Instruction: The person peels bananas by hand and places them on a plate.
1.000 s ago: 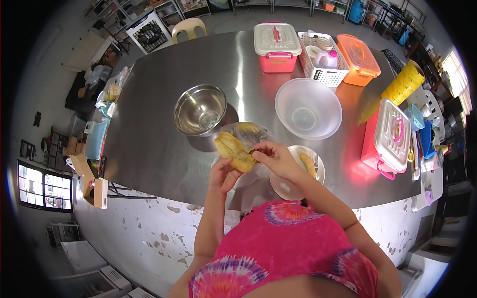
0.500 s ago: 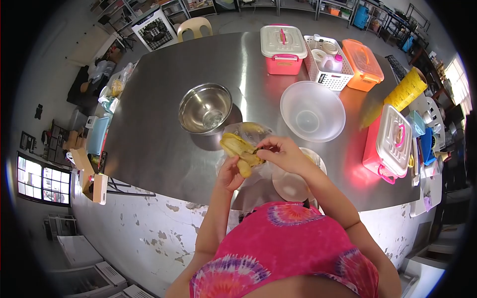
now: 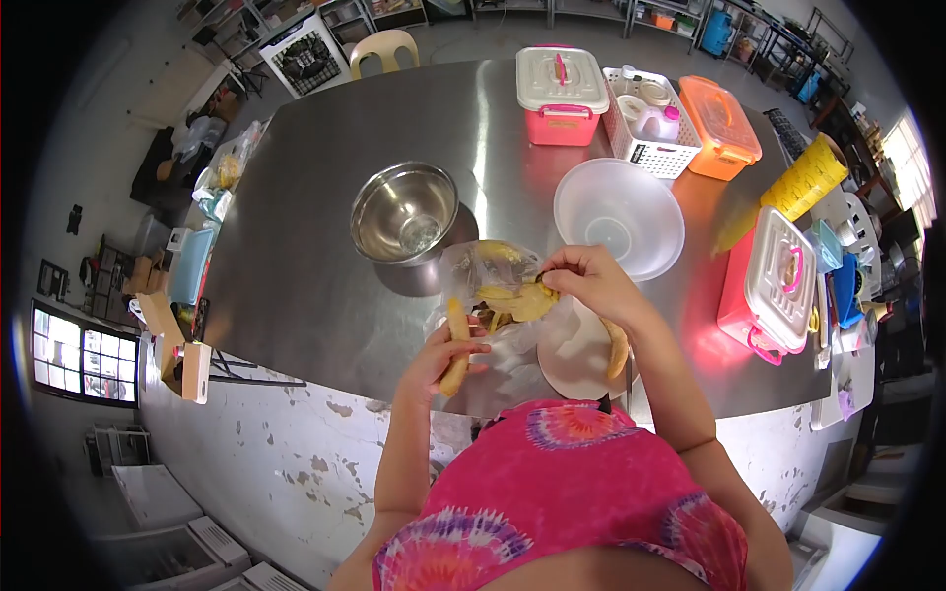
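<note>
Peeled banana (image 3: pixel 455 353) in left hand (image 3: pixel 445 353) grip; right hand (image 3: pixel 591 283) pinches peel (image 3: pixel 517 300).

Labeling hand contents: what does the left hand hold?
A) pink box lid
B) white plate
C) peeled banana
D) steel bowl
C: the left hand has its fingers wrapped around a peeled banana, while the right hand holds the banana peel.

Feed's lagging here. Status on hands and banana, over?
Left hand grips peeled banana. Right hand holds peel over clear bag. Nothing in the way.
</note>
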Tool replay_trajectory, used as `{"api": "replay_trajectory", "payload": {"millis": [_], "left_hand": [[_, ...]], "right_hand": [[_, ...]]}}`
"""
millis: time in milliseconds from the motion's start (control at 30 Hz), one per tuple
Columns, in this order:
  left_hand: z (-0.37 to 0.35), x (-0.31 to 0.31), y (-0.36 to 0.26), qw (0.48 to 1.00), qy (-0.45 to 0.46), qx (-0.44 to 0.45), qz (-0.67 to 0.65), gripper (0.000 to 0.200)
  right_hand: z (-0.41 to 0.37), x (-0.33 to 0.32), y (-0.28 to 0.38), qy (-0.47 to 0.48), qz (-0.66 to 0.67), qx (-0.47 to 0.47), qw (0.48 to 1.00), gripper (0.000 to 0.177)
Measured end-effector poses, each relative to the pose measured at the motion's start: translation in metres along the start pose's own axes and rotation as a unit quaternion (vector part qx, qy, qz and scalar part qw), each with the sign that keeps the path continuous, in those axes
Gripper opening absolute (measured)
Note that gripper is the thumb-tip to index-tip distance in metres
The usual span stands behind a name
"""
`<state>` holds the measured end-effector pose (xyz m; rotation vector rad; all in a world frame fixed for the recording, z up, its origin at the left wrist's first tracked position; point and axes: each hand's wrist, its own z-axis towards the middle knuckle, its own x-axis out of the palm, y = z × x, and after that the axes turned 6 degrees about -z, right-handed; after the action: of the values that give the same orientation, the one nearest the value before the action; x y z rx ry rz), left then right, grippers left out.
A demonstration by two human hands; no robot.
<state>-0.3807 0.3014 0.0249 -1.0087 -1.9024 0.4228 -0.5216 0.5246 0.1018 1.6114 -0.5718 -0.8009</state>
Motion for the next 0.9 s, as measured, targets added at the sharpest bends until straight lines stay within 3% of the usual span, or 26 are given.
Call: {"api": "replay_trajectory", "payload": {"millis": [167,300,367,400,433,500,600,733,800,833,900], "left_hand": [[-0.002,-0.010,0.003,0.994,-0.081,0.068,-0.036,0.042],[-0.002,0.001,0.001,0.985,-0.132,0.105,-0.015,0.041],[-0.004,0.011,-0.004,0.978,-0.164,0.129,0.006,0.041],[-0.004,0.011,-0.002,0.978,-0.165,0.129,0.006,0.041],[-0.004,0.010,-0.001,0.974,-0.172,0.148,0.022,0.040],[-0.002,0.006,0.003,0.969,-0.179,0.168,0.039,0.040],[-0.001,0.005,0.009,0.953,-0.212,0.205,0.067,0.041],[-0.007,0.015,0.004,0.947,-0.212,0.235,0.052,0.040],[-0.011,0.020,0.001,0.953,-0.191,0.230,0.040,0.040],[-0.014,0.026,-0.001,0.956,-0.191,0.220,0.030,0.040],[-0.013,0.033,0.001,0.962,-0.183,0.202,0.021,0.039]], "right_hand": [[0.005,0.015,-0.024,0.070,-0.063,0.027,0.995,0.024],[0.019,0.051,-0.074,0.043,-0.105,-0.023,0.993,0.024],[0.021,0.061,-0.090,-0.008,-0.231,-0.037,0.972,0.023],[0.023,0.061,-0.098,0.011,-0.311,-0.009,0.950,0.026],[0.023,0.063,-0.108,0.011,-0.310,-0.010,0.951,0.026],[0.017,0.065,-0.126,-0.070,-0.420,-0.148,0.893,0.035],[0.002,0.057,-0.109,-0.025,-0.495,-0.075,0.865,0.044],[-0.019,0.045,-0.092,-0.010,-0.512,-0.049,0.857,0.050],[-0.033,0.038,-0.087,-0.049,-0.440,-0.116,0.889,0.042],[-0.038,0.032,-0.086,-0.052,-0.441,-0.110,0.889,0.042],[-0.049,0.017,-0.087,-0.056,-0.310,-0.111,0.943,0.030]]}}
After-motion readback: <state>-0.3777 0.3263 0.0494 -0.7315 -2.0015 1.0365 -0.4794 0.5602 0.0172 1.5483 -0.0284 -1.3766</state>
